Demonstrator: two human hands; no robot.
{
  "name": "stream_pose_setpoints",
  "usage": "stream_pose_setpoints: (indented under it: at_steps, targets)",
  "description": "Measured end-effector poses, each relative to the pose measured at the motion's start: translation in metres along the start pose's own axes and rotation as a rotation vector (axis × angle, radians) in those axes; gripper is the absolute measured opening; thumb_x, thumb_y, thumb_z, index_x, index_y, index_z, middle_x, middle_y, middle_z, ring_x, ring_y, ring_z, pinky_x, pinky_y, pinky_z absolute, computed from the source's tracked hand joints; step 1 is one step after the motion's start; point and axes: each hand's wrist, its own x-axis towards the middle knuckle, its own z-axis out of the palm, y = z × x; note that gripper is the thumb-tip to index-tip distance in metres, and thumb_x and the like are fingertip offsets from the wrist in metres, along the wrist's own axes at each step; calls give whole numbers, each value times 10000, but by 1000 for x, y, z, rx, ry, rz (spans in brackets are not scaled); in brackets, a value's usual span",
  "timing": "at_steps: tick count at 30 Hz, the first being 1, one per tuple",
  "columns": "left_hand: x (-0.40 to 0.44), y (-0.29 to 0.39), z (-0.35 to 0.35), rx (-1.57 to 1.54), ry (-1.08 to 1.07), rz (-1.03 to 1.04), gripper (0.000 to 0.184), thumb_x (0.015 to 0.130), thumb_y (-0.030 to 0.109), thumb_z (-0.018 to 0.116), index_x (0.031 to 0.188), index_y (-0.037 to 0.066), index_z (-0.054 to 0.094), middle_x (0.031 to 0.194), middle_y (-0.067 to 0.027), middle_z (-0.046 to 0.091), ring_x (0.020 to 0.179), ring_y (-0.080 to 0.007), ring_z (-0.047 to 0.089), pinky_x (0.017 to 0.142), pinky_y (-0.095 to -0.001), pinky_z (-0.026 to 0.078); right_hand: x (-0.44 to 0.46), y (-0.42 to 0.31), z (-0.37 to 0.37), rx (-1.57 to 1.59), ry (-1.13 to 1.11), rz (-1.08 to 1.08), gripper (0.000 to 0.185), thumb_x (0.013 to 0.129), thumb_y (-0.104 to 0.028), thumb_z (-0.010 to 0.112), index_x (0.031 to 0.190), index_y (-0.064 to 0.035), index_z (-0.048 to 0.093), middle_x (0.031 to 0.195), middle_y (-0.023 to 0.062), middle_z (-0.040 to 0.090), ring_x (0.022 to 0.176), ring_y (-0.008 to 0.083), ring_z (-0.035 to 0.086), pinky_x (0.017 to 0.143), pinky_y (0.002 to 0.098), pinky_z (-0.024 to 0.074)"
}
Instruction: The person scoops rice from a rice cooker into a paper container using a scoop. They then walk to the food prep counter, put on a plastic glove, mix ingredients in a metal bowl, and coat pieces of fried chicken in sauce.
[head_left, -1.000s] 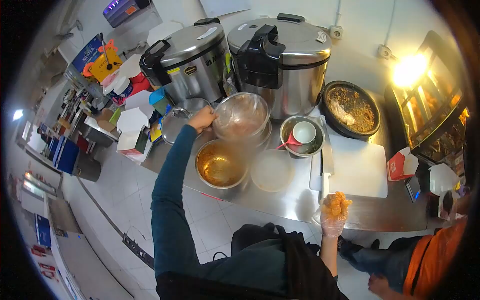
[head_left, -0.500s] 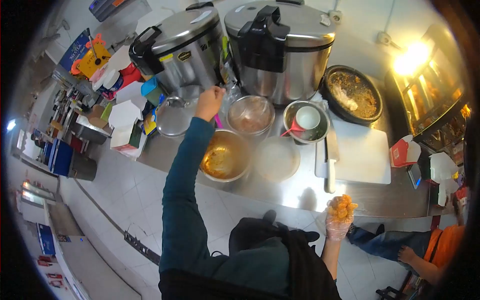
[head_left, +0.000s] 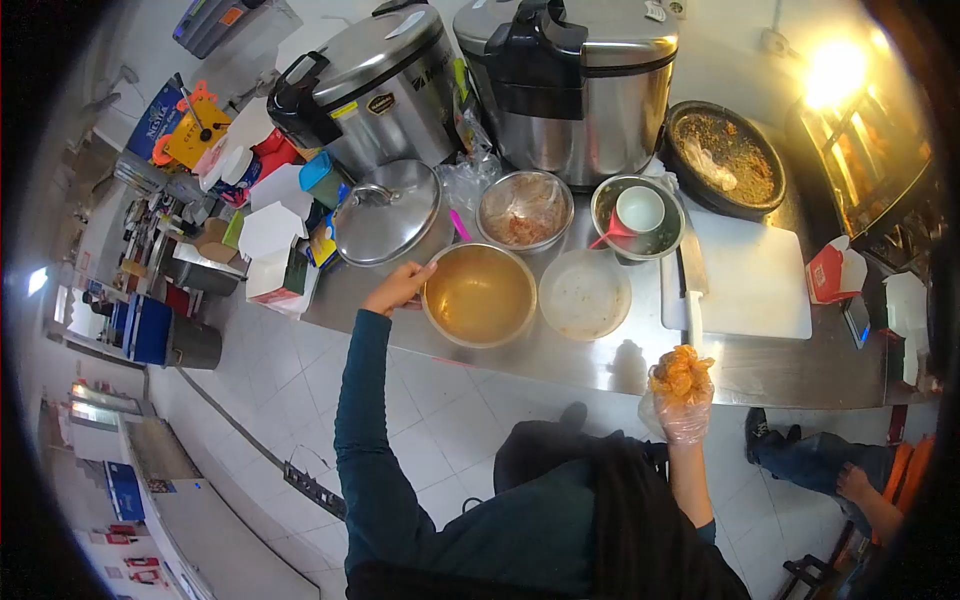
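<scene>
Looking down from the head view at an orange-coated lump [head_left: 682, 375], already well covered. Only seeing an orange-brown sheen inside the metal bowl [head_left: 480, 270], no loose pieces, so coating probably done. Not yet set down anywhere, though; probably only partway through.

Hands: right hand [head_left: 683, 420] in a clear glove at the table's [head_left: 565, 363] front edge, lump at the fingers; can't tell if gripped or just stuck on. Left hand [head_left: 398, 288] bare, half curled at the bowl's left rim; can't tell if pinching or just touching.

Also on the table: knife [head_left: 692, 260] on a white cutting board [head_left: 760, 290], round lid [head_left: 585, 295] beside the bowl, two big cookers behind. Beyond: glowing lamp [head_left: 838, 75] at right, pale tiled floor, someone in jeans [head_left: 825, 460] nearby.
</scene>
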Motion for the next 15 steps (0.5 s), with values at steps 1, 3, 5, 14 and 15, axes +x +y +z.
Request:
stream_pose_setpoints:
  at_steps: [1,3,5,14,15]
  targets:
    - [-6,4,3,-58,-14,-20,419,765,477,477,844,66,485,730,0,480,585,-90,492,513,-250,470,0,-1,-1,14,-8,8,279,776,-211,470,976,-16,464,833,91,495,690,181,463,587,288,386]
    - [-15,10,9,-169,-47,-63,412,766,476,476,856,74,472,763,-5,478,619,-91,502,516,-254,477,0,-2,-2,10,5,-10,278,776,-207,468,975,-13,464,830,93,496,678,180,461,586,284,385]
    - [-11,5,10,-90,-30,-55,384,769,458,483,843,81,472,772,-4,482,647,-94,509,515,-264,481,-3,-3,-2,-2,55,-33,277,776,-205,467,974,-11,463,827,95,497,675,180,464,591,285,391]
    - [-27,16,-2,-181,65,238,228,806,228,513,908,25,498,787,-8,530,716,-65,503,587,-220,439,-10,-15,-8,74,59,-13,249,786,-218,462,941,-25,475,825,88,510,743,190,506,678,327,435]
    - [-27,17,-2,-273,59,320,233,803,197,520,948,15,496,799,-17,542,715,-60,499,578,-223,441,-13,-16,-6,55,89,-39,242,787,-220,462,937,-30,479,829,83,512,751,188,509,687,333,435]
